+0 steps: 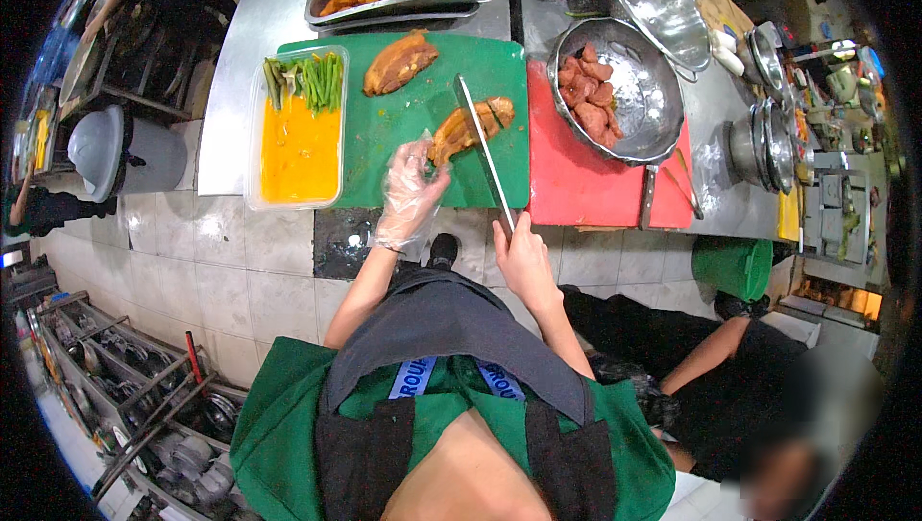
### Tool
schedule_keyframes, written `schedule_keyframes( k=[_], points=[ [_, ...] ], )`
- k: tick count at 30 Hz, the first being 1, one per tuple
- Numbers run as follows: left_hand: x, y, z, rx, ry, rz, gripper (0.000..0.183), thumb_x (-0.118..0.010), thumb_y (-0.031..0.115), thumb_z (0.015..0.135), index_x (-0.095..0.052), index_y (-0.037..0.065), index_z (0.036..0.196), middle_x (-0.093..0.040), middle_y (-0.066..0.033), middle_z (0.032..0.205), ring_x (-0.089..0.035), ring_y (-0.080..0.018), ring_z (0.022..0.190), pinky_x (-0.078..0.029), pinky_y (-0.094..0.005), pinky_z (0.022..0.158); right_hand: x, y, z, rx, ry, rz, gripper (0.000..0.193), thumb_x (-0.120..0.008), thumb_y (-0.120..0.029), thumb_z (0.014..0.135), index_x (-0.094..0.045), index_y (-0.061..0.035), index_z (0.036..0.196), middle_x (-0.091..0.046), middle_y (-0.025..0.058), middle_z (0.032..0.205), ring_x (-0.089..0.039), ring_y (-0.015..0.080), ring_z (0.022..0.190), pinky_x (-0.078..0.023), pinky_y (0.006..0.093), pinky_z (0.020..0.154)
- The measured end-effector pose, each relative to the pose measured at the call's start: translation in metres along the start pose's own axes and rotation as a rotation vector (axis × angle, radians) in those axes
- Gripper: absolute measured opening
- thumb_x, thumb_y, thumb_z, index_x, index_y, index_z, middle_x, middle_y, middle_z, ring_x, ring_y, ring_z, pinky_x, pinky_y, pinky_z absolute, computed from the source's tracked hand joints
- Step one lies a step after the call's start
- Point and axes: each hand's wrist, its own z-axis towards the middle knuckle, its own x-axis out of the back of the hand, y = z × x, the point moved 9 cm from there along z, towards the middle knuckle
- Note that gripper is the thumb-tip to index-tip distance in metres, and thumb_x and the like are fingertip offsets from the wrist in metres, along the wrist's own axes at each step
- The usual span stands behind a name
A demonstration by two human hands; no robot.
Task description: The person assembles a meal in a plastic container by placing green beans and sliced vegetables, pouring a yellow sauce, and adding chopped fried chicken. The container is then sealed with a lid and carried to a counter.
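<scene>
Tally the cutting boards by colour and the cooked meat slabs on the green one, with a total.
Green plastic cutting board: 1
Red plastic cutting board: 1
Browned cooked meat slabs on the green board: 2 (one lying free, one under the long knife blade)
Total: 4

— From where is the scene viewed?
— It is viewed from above, from a head-worn fisheye camera pointed steeply down past the green apron (288, 425).
— How near are the hands?
— The left hand (408, 196) and right hand (523, 257) are seen at arm's length, near the centre, with the green cutting board (403, 137) just beyond them.
— Is anything shared between views?
— Only one view is given; straight edges are bent toward its rim.
</scene>
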Motion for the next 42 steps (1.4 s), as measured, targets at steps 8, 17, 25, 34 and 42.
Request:
schedule_keyframes(
  k=[8, 17, 25, 34, 42],
  points=[
    [0.003, -0.004, 0.0, -0.011, -0.017, -0.018, 0.043, -0.073, 0.011, 0.072, -0.059, 0.005, 0.112, -0.058, -0.0104, 0.095, -0.058, -0.0204, 0.073, -0.05, -0.0334, 0.068, 0.019, -0.018, 0.025, 0.127, 0.046, 0.122, 0.034, -0.051, -0.028, 0.094, -0.042, 0.0044, 0.098, -0.06, 0.03, 0.073, -0.059, 0.0495, 0.071, -0.046, 0.0567, 0.06],
    [0.002, -0.004, 0.001, -0.018, -0.005, 0.083, 0.043, -0.073, 0.018, 0.074, -0.06, 0.004, 0.112, -0.06, -0.0119, 0.094, -0.058, -0.0238, 0.075, -0.05, -0.0361, 0.07, 0.07, -0.044, -0.03, 0.262, 0.262, 0.268, 0.028, -0.057, -0.015, 0.091, -0.043, 0.0054, 0.106, -0.062, 0.0255, 0.075, -0.063, 0.0429, 0.068, -0.048, 0.0463, 0.053],
    [0.001, -0.007, -0.001, 0.02, -0.014, 0.043, 0.043, -0.073, 0.016, 0.072, -0.06, 0.004, 0.112, -0.06, -0.0132, 0.098, -0.057, -0.027, 0.082, -0.048, -0.0371, 0.075, -0.016, -0.002, -0.004, 0.045, -0.065, -0.007, 0.037, -0.047, -0.03, 0.095, -0.039, 0.0051, 0.103, -0.059, 0.0349, 0.074, -0.058, 0.053, 0.072, -0.048, 0.059, 0.065],
    [0.002, 0.002, 0.001, -0.107, 0.014, 0.112, 0.041, -0.071, 0.014, 0.072, -0.058, 0.003, 0.11, -0.058, -0.0158, 0.103, -0.057, -0.0323, 0.091, -0.048, -0.0407, 0.081, -0.009, -0.029, 0.031, 0.129, -0.002, -0.002, 0.036, -0.048, -0.03, 0.095, -0.041, 0.0054, 0.099, -0.06, 0.0348, 0.076, -0.059, 0.0523, 0.074, -0.049, 0.0574, 0.067],
    [0.004, 0.0, -0.002, -0.134, 0.06, 0.08, 0.047, -0.071, 0.014, 0.071, -0.055, 0.003, 0.114, -0.057, -0.0161, 0.101, -0.057, -0.0327, 0.089, -0.048, -0.0411, 0.078, -0.002, 0.011, -0.032, 0.077, -0.041, -0.004, 0.035, -0.05, -0.029, 0.094, -0.041, 0.0042, 0.098, -0.059, 0.0347, 0.074, -0.058, 0.0531, 0.072, -0.048, 0.0582, 0.064]
  ],
)
